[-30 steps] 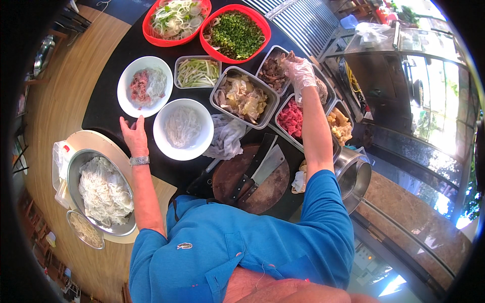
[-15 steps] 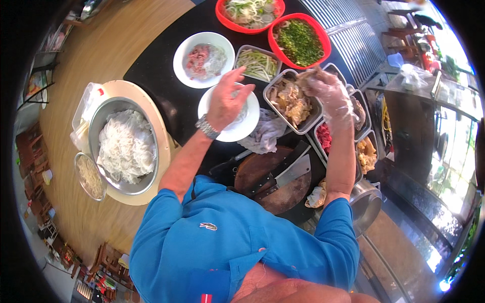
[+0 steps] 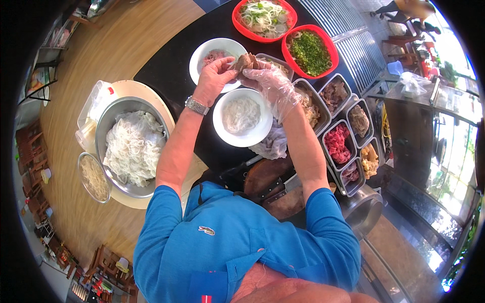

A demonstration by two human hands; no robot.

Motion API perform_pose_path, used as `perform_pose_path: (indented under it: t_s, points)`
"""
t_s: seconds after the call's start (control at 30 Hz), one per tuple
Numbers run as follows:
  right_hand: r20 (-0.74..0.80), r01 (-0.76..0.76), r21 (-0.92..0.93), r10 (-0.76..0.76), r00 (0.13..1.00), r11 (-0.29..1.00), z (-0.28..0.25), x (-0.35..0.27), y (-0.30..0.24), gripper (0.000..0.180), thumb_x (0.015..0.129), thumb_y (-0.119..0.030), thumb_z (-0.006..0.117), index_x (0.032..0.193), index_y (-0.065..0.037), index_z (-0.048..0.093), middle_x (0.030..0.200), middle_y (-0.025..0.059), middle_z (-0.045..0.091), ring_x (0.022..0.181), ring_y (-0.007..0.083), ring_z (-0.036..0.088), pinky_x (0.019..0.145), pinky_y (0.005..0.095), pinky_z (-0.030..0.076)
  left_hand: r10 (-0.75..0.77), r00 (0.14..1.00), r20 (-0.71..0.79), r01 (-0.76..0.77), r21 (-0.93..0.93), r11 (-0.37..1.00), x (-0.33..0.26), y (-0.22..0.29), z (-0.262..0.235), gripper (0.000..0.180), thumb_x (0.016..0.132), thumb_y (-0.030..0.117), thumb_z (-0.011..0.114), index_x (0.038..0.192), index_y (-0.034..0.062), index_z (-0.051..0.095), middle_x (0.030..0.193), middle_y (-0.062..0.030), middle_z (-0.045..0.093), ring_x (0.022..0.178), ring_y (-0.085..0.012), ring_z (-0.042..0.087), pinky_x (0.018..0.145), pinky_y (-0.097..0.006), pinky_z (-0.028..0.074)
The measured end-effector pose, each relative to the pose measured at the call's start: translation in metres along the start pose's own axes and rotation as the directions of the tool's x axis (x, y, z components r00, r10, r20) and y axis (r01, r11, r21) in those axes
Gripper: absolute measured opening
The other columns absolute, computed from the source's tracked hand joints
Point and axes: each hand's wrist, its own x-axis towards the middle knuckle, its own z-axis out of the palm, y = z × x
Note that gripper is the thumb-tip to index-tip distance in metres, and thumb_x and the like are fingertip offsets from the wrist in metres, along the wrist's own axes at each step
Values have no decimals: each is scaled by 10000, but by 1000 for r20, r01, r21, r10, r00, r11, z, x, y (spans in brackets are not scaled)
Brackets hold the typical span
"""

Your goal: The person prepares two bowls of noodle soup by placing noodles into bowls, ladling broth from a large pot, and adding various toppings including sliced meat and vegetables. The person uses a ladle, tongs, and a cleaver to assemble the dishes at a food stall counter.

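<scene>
My left hand [image 3: 212, 83], bare with a metal watch at the wrist, pinches the left edge of some brown cooked meat slices [image 3: 246, 62]. My right hand [image 3: 275, 87], in a clear plastic glove, grips the same meat from the right. Both hands hover over the far white bowl [image 3: 197, 54], which has pink sliced meat [image 3: 214, 56] in it; part of that bowl is hidden. Nearer to me, a second white bowl [image 3: 218, 119] holds pale rice noodles [image 3: 241, 115]. A tub of cooked meat pieces [image 3: 309, 107] lies partly behind my right hand.
Red bowls of sliced onion [image 3: 265, 19] and chopped green herbs [image 3: 310, 53] stand at the back. Several meat tubs, one with red raw meat [image 3: 337, 144], line the right. Knives rest on a round chopping board [image 3: 260, 179]. A metal basin [image 3: 103, 118] of noodles is left.
My right hand has moved left from the meat tub, bringing brown meat over the far bowl. My left hand has shifted up and left and closed on the meat's edge.
</scene>
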Motion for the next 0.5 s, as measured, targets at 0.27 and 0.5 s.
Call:
perform_pose_path:
  t_s: [0.27,0.5]
  points:
    - [-85,22,135,-10,996,991,3,21,8,310,923,-37,743,1218,-34,649,1157,101,700,994,229,726,884,339,636,-144,981,127,157,-99,983,31,2,-24,245,1004,117,691,1228,21,671,1143,-62,725,994,-146,713,902,-313,603]
    - [-285,-12,107,42,958,994,-12,46,10,261,901,3,747,1134,-45,640,1084,90,696,939,223,727,778,311,645,-147,989,27,146,29,989,69,-1,-40,172,995,112,711,1146,33,687,1128,-67,727,950,-122,713,777,-284,625]
